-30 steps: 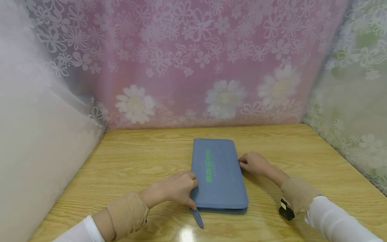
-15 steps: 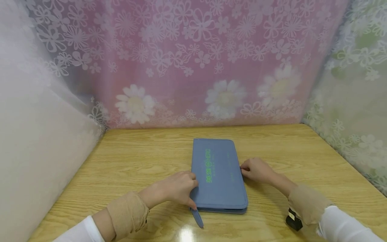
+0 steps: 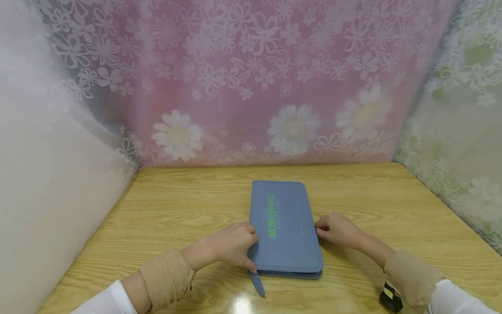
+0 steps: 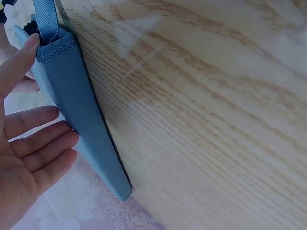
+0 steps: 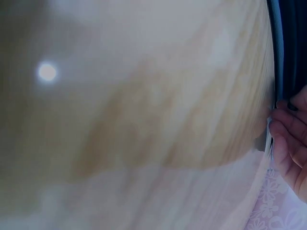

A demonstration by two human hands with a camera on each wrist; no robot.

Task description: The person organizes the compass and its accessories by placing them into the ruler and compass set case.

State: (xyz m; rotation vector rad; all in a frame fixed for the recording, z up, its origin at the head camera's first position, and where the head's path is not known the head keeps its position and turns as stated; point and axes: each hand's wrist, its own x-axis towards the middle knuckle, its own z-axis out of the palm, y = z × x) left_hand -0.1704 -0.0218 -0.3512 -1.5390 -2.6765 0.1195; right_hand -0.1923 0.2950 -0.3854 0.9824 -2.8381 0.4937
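Note:
A blue zip case (image 3: 284,226) with green lettering lies flat on the table, its strap (image 3: 256,284) sticking out at the near left corner. My left hand (image 3: 234,244) steadies its left side. In the left wrist view, the thumb (image 4: 31,42) touches the near end beside the strap, and the other fingers, nearly straight, lie against the spine (image 4: 79,96). On the right edge, my right hand (image 3: 340,231) pinches a small dark zipper pull (image 5: 291,106), mostly hidden by the fingers. The near edge of the case shows a narrow dark gap.
The case rests on a wood-grain table (image 3: 188,196). A pink floral curtain (image 3: 235,87) hangs behind it, with pale sheets (image 3: 51,174) at the left and right. A black device (image 3: 391,300) sits under my right wrist wrap.
My right hand has slid along the right edge toward the near end of the case. The left hand and the case have stayed in place.

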